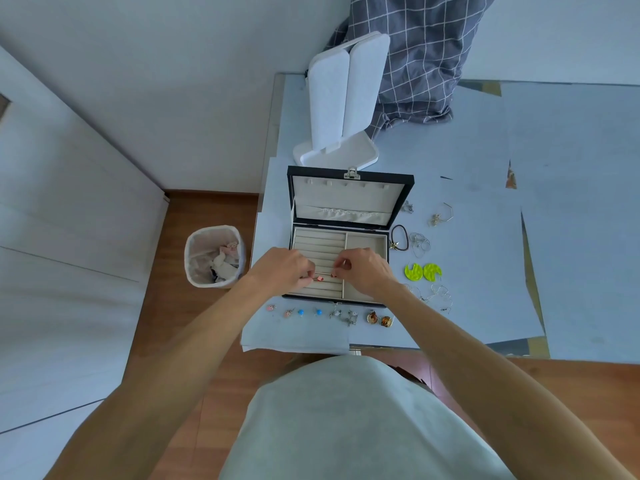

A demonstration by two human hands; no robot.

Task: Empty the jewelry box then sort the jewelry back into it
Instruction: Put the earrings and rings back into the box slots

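The black jewelry box point(401, 188) stands open on the table, its cream ring rolls point(318, 242) and a side compartment point(365, 242) showing. Over the ring rolls, my left hand point(282, 270) pinches a small pink-red earring point(319, 278). My right hand point(367, 268) pinches a second small red piece point(334, 275) close beside it. Loose jewelry lies around the box: two neon-yellow earrings point(422, 272), silver hoops point(420, 242), a brown hair tie point(401, 239), and a row of small studs point(300, 312) along the front.
A white folding mirror stand point(341, 98) rises behind the box. Checked grey cloth point(415, 57) hangs at the back. A bin point(214, 258) with rubbish sits on the wood floor left of the table point(485, 150). Amber earrings point(379, 318) lie near the front edge.
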